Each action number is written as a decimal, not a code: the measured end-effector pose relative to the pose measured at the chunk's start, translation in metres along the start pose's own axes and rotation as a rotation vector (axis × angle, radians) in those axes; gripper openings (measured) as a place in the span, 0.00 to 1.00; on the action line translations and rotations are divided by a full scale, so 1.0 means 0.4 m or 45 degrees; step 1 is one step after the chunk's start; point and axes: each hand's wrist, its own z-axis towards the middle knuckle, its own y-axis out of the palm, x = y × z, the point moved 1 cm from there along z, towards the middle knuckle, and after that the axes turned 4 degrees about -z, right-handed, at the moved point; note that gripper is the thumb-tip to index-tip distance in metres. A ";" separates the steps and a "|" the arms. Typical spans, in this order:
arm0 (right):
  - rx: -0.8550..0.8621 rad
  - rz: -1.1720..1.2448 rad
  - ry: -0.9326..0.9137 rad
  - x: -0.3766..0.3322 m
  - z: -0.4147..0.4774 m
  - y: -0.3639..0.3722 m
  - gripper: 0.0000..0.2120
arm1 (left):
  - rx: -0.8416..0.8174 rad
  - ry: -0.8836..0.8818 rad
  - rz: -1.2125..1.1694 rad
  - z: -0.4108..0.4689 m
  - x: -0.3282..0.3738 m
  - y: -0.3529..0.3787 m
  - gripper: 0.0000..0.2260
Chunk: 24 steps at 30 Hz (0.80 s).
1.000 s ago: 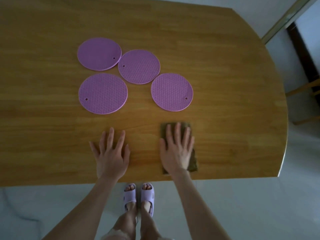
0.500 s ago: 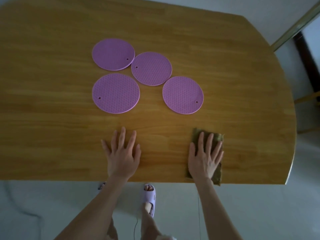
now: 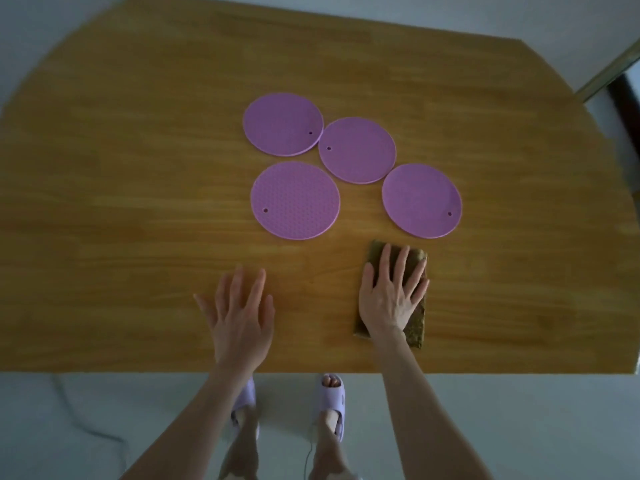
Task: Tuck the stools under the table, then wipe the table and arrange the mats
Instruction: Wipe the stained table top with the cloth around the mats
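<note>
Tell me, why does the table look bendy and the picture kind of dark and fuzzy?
In the head view, the wide-angle lens curves the table edges, mostly at the corners; the light is dim and even, with no glare and only faint shadows; the left hand looks slightly smeared, the far mats lose their bumpy pattern, while the near left mat and the right hand on the cloth stay fairly sharp.

Satin wooden table [image 3: 138, 168], textured (seemingly silicone) mats [image 3: 295, 201], coarse cloth [image 3: 417, 327]

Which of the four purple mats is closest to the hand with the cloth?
The mat farthest right, the one with its small hole at the lower right. It lies just beyond the cloth under the right hand; the other three sit farther left.
</note>
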 end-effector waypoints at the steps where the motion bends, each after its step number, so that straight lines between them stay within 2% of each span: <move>1: -0.008 -0.005 -0.050 -0.043 -0.006 0.003 0.28 | -0.011 -0.010 0.027 0.008 -0.027 -0.013 0.22; 5: -0.009 -0.076 -0.295 -0.143 -0.035 0.026 0.28 | -0.064 -0.035 0.087 0.028 -0.116 -0.049 0.24; 11: 0.031 0.005 0.021 -0.136 0.054 0.002 0.27 | -0.072 0.075 0.155 0.029 -0.162 -0.060 0.23; 17: 0.058 -0.015 -0.028 -0.161 0.012 0.020 0.27 | -0.110 0.089 0.196 0.028 -0.166 -0.057 0.24; 24: 0.046 0.032 0.072 -0.205 0.109 0.009 0.26 | -0.165 0.048 0.184 0.036 -0.164 -0.057 0.24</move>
